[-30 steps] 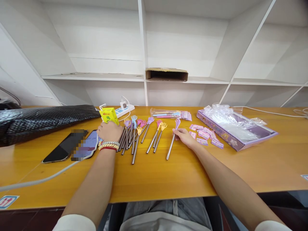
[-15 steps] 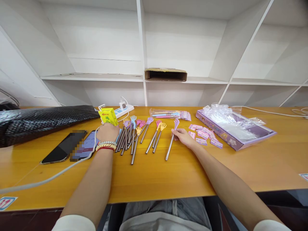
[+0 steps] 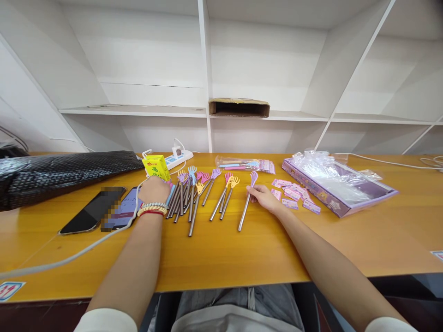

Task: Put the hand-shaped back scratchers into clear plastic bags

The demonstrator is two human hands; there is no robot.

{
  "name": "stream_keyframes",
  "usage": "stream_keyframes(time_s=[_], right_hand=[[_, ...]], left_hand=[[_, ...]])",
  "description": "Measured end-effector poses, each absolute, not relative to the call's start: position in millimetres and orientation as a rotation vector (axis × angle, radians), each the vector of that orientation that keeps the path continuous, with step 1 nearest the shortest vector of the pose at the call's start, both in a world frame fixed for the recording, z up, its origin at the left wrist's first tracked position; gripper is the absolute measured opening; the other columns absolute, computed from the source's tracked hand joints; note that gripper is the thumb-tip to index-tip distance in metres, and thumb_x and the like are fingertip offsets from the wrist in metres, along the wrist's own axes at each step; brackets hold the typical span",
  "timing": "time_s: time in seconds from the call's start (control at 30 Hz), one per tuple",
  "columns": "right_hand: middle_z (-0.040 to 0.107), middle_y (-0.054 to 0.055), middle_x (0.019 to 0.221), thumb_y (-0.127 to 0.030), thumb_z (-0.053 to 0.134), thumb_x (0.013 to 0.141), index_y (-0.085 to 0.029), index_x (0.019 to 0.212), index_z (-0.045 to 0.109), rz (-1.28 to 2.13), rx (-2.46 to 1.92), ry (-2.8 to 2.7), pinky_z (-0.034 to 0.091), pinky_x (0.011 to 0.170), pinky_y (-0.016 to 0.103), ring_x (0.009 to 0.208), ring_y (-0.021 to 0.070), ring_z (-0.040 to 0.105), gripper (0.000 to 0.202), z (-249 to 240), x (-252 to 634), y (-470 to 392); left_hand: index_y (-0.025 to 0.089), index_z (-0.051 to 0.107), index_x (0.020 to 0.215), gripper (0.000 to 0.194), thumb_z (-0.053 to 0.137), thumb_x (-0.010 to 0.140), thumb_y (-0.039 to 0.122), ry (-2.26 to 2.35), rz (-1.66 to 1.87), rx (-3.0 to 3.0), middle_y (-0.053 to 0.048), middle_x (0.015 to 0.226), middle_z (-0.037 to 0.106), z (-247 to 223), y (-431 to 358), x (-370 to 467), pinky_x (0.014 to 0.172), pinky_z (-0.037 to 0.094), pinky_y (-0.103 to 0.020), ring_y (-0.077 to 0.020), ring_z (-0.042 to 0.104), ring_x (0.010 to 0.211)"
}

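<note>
My right hand point(image 3: 262, 197) pinches a purple hand-shaped back scratcher point(image 3: 245, 210) near its head, the metal handle slanting down toward me on the wood. My left hand point(image 3: 154, 190) rests beside a yellow carton point(image 3: 156, 167), at the left end of a pile of back scratchers point(image 3: 182, 198); its fingers are hidden from view. Between my hands lie more scratchers with pink and yellow heads point(image 3: 228, 196). Small pink cards point(image 3: 291, 192) are scattered right of my right hand. Behind them a clear bag point(image 3: 244, 164) contains several scratchers.
A purple box point(image 3: 341, 210) with clear plastic bags stands at the right. Two phones point(image 3: 90, 212) and a white cable point(image 3: 79, 253) lie at the left, before a black wrapped bundle point(image 3: 69, 175). A power strip point(image 3: 179, 159) sits behind; a cardboard box point(image 3: 238, 108) is on the shelf.
My left hand has shifted very slightly, and a bit of pink and blue now shows at its right edge. My right hand keeps its hold on the purple scratcher.
</note>
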State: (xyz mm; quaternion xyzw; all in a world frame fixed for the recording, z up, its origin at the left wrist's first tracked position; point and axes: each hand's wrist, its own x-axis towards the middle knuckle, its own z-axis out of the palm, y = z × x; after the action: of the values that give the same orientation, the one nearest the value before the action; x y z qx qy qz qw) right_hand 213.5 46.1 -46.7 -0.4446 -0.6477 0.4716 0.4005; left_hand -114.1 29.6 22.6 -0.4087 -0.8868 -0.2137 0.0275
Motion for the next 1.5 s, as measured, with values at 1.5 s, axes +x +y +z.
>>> stream_keyframes(time_s=[1.5], right_hand=[[0.057,0.0,0.058,-0.054,0.05,0.077,-0.017,0.066,0.059,1.155,-1.137,-1.711,0.037,0.057,0.025,0.054,0.0113,0.049,0.04,-48.5,215.4,47.8]], left_hand=[[0.007,0.062,0.097,0.043,0.052,0.074,0.041,-2.757,-0.586,-1.3,-0.022,0.102,0.062,26.9,28.2,-116.9,0.076,0.047,-0.041,-0.0347,0.058,0.097]])
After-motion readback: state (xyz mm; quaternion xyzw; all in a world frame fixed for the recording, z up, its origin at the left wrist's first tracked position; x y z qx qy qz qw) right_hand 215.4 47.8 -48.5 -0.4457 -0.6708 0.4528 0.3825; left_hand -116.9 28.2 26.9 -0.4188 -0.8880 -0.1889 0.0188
